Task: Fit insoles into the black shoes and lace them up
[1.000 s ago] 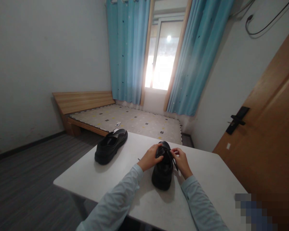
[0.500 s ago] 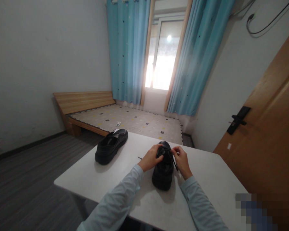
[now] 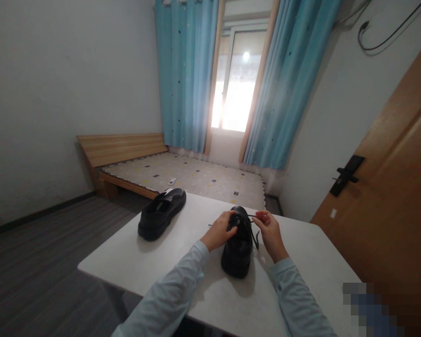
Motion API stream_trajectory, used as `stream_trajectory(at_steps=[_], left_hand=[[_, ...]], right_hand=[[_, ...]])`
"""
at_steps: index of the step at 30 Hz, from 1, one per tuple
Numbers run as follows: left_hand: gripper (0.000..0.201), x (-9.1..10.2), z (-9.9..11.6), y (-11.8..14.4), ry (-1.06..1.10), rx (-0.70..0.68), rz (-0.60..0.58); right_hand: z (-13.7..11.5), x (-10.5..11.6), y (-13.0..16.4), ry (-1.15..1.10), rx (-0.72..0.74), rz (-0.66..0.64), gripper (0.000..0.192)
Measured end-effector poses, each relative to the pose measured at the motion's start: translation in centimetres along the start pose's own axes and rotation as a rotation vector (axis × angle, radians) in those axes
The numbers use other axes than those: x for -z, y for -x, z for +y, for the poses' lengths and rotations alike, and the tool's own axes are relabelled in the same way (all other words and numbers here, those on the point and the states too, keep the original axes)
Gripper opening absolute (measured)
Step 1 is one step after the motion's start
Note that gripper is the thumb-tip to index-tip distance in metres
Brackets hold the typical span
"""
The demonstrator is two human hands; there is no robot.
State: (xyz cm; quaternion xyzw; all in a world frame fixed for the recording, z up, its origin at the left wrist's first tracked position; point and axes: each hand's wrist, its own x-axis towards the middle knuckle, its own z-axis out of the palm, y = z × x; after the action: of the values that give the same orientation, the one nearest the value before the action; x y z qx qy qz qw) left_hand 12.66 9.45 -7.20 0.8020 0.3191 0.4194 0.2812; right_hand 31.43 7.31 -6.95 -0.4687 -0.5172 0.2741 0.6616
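A black shoe (image 3: 236, 255) stands on the white table in front of me, its heel toward me and its toe pointing away. My left hand (image 3: 220, 231) grips the left side of its opening, thumb inside and fingers over the upper near the laces. On the other side, my right hand (image 3: 269, 229) pinches a black shoelace (image 3: 249, 216) that stretches out to the right from the shoe. A loose lace end hangs by the shoe's right side. Farther left, a second black shoe (image 3: 161, 213) rests on the table, untouched.
The white table (image 3: 126, 262) reaches toward a low bed (image 3: 196, 175) with a patterned mattress, on which a small white remote (image 3: 172, 181) lies. Behind it are blue curtains (image 3: 189, 75) and a window. A brown door (image 3: 389, 187) stands at the right.
My right hand has moved a little to the right, away from the shoe, drawing the lace out. A short lace end left of my left hand has shifted toward the shoe.
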Motion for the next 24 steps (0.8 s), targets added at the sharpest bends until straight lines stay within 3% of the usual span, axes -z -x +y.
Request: stream_trajectory(at_steps=[12,24], left_hand=[[0.048,0.1,-0.2,0.0,-0.022,-0.001,-0.003],[0.049,0.2,-0.2,0.1,-0.047,0.006,-0.016]], right_hand=[[-1.7,-0.2,0.3,-0.421,-0.151,-0.003,0.031],[-2.1,0.4,0.2,-0.454,-0.14,0.014,0.03]])
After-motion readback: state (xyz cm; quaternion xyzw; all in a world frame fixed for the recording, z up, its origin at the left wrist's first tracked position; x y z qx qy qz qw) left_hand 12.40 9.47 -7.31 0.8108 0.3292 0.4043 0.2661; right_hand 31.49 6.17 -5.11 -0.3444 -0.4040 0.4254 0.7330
